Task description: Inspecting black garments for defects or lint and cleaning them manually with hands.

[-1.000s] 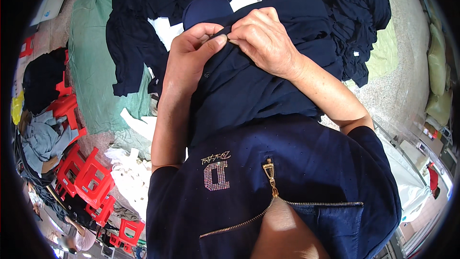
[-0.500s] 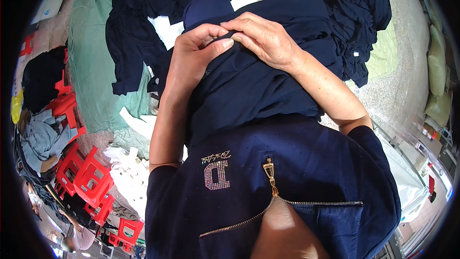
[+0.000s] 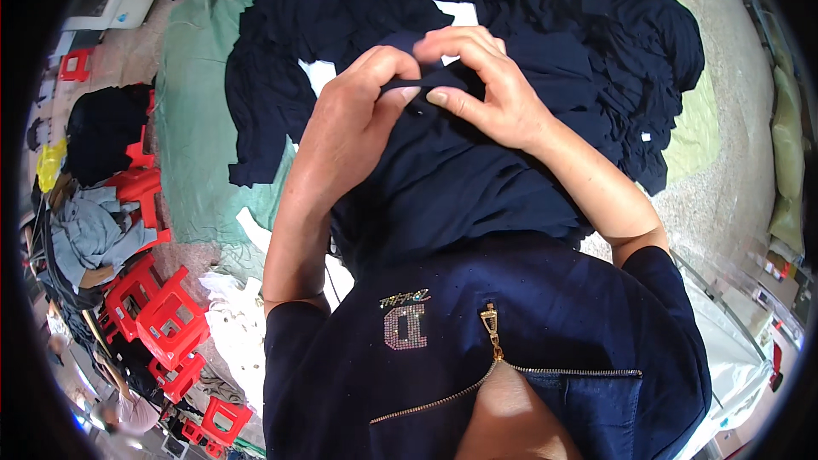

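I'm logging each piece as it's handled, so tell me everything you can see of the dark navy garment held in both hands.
The dark navy garment looks like soft, matte knit fabric, plain with no visible print. It hangs in loose folds from chest height down toward the person's torso. Its upper edge is bunched into a narrow band, pinched between the left hand and the right hand, thumbs and fingertips close together. Its lower part rests against the person's own navy top. Behind it lies a pile of similar dark garments. Its exact type cannot be told.

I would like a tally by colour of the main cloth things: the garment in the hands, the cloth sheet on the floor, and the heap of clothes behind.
Navy garment in the hands: 1
Navy heap of clothes: 1
Green floor sheet: 1
Total: 3
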Action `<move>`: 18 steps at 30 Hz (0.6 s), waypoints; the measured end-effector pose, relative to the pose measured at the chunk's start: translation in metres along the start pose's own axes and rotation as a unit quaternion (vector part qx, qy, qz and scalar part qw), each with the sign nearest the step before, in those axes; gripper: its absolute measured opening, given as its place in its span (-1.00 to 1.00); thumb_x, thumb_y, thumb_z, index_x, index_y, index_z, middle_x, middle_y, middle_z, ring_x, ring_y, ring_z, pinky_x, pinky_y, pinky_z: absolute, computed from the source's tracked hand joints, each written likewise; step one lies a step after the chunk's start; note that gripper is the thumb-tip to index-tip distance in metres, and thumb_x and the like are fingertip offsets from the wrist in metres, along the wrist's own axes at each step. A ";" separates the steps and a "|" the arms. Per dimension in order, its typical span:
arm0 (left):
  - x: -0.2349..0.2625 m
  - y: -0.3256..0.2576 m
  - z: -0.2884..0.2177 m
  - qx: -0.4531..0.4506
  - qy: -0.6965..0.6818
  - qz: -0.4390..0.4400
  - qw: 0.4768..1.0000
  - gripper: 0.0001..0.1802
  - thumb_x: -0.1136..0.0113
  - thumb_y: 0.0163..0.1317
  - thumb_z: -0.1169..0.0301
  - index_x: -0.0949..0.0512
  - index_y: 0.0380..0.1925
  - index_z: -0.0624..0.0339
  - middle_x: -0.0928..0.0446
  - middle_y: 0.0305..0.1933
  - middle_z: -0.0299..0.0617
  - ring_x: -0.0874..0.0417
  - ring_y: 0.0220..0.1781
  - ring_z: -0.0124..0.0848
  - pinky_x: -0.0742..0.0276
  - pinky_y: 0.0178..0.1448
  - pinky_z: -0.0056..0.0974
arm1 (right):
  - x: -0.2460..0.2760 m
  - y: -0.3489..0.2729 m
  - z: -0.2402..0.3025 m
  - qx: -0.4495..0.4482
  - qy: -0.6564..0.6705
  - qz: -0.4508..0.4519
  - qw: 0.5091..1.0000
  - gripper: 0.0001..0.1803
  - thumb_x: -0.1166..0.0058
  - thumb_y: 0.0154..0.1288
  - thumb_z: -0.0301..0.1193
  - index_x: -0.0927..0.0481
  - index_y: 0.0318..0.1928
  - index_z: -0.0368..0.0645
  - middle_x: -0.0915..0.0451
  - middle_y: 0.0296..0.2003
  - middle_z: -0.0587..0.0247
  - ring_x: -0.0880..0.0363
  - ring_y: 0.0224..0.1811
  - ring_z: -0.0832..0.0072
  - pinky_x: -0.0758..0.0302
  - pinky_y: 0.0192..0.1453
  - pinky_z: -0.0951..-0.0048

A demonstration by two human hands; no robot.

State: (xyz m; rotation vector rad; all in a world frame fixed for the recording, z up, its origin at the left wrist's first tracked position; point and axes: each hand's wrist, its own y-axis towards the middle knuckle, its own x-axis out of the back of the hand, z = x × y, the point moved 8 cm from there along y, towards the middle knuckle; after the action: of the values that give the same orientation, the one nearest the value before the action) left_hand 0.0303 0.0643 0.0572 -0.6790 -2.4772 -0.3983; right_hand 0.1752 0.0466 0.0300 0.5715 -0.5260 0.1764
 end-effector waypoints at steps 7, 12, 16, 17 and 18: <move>-0.017 -0.008 0.014 -0.004 0.049 -0.044 0.998 -0.89 -0.20 0.24 0.56 -0.51 -0.24 0.31 -0.54 -0.22 0.03 -0.61 -0.21 0.06 -0.51 -0.13 -0.10 | -0.019 0.000 -0.018 -0.163 0.119 0.054 0.978 -0.91 -0.14 0.24 -0.54 -0.59 -0.24 -0.28 -0.59 -0.35 0.34 -0.52 -0.28 0.62 -0.48 -0.13 0.53; -0.032 -0.013 0.061 0.122 -0.151 -0.061 0.979 -0.94 -0.17 0.25 0.55 -0.57 -0.30 0.31 -0.54 -0.40 -0.36 -0.50 -0.33 -0.62 -0.40 -0.23 -0.46 | -0.042 -0.011 -0.035 -0.252 0.116 0.199 0.940 -0.79 -0.16 0.32 -0.35 -0.58 -0.30 -0.28 -0.55 -0.52 0.24 -0.51 -0.42 0.46 -0.46 -0.27 0.37; -0.040 -0.011 0.079 0.214 -0.299 -0.060 0.928 -0.88 -0.14 0.32 0.43 -0.60 -0.27 0.23 -0.51 -0.36 -0.49 -0.44 -0.32 -0.66 -0.34 -0.21 -0.52 | -0.008 -0.004 -0.019 -0.027 0.075 0.004 0.997 -0.76 -0.19 0.22 -0.43 -0.60 -0.10 -0.17 -0.58 -0.11 0.15 -0.57 -0.05 0.27 -0.48 0.00 0.26; -0.042 -0.010 0.082 0.221 -0.324 -0.058 0.918 -0.87 -0.14 0.32 0.42 -0.60 -0.26 0.23 -0.51 -0.35 -0.47 -0.44 -0.30 -0.67 -0.34 -0.18 -0.51 | 0.006 -0.006 -0.007 0.054 0.012 -0.044 0.998 -0.73 -0.18 0.17 -0.47 -0.59 -0.09 -0.14 -0.57 -0.07 0.18 -0.55 0.00 0.25 -0.45 0.05 0.23; -0.045 -0.011 0.084 0.228 -0.348 -0.056 0.908 -0.86 -0.15 0.31 0.41 -0.60 -0.25 0.23 -0.52 -0.34 -0.46 -0.44 -0.28 -0.67 -0.35 -0.15 -0.51 | 0.009 -0.007 0.004 0.087 -0.024 -0.014 0.996 -0.71 -0.16 0.08 -0.51 -0.60 -0.12 -0.10 -0.58 -0.10 0.27 -0.54 0.06 0.26 -0.39 0.14 0.21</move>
State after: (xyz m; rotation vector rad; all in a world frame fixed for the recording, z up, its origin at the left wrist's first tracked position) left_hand 0.0224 0.0724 -0.0378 -0.5364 -3.1155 0.4740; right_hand 0.1832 0.0387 0.0343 0.7538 -0.5525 0.1842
